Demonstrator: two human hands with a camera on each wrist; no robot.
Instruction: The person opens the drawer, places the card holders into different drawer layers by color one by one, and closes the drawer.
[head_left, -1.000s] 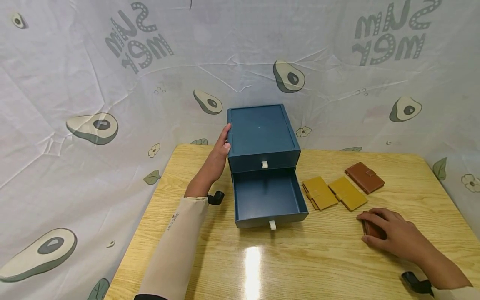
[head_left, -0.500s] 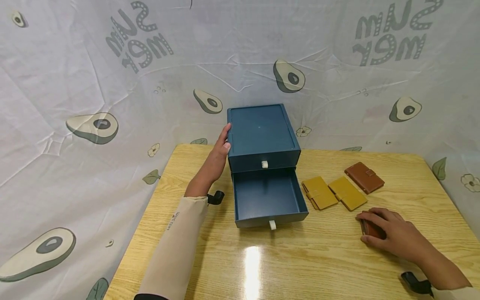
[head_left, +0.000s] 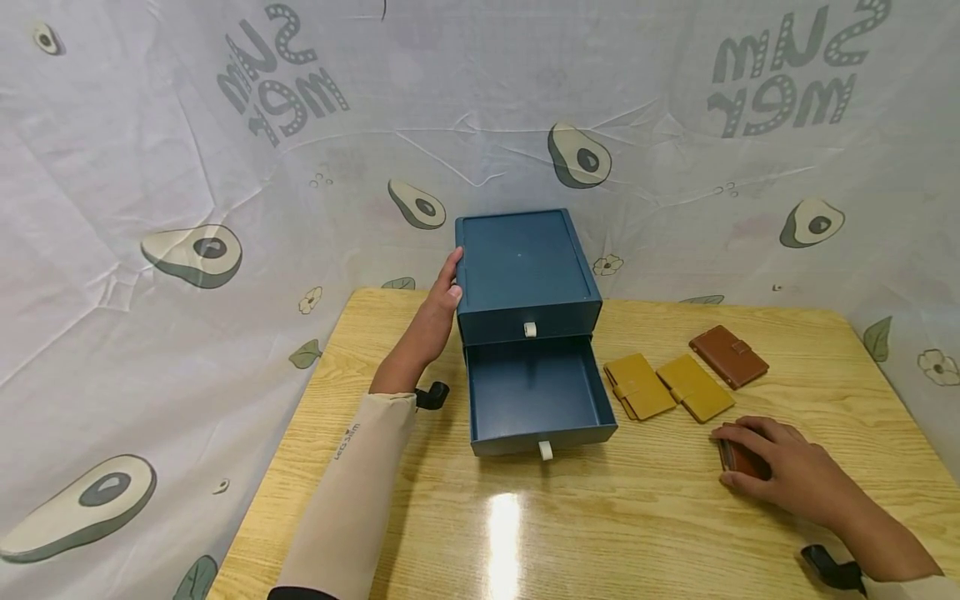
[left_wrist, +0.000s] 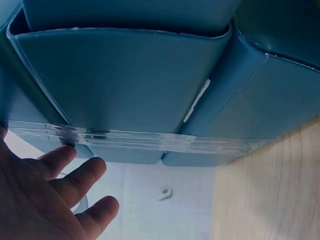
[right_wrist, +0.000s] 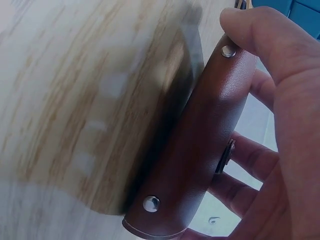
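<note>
A blue two-drawer box (head_left: 528,258) stands at the back of the table, its lower drawer (head_left: 532,392) pulled out with nothing inside. My left hand (head_left: 437,312) rests along the box's left side, fingers mostly straight; the left wrist view shows the fingertips (left_wrist: 92,167) by a strip of clear tape. At the right, my right hand (head_left: 795,471) grips a brown leather notebook (head_left: 744,461) between thumb and fingers. In the right wrist view its riveted spine (right_wrist: 192,135) faces the camera, close over the wood, with fingers along the far side.
Two mustard-yellow notebooks (head_left: 640,386) lie side by side, right of the drawer. Behind them is another brown notebook (head_left: 729,356) with a clasp strap. A printed avocado cloth (head_left: 495,108) hangs behind the wooden table (head_left: 600,525).
My right hand and the brown notebook have shifted very slightly left. My left hand and the box stay where they were.
</note>
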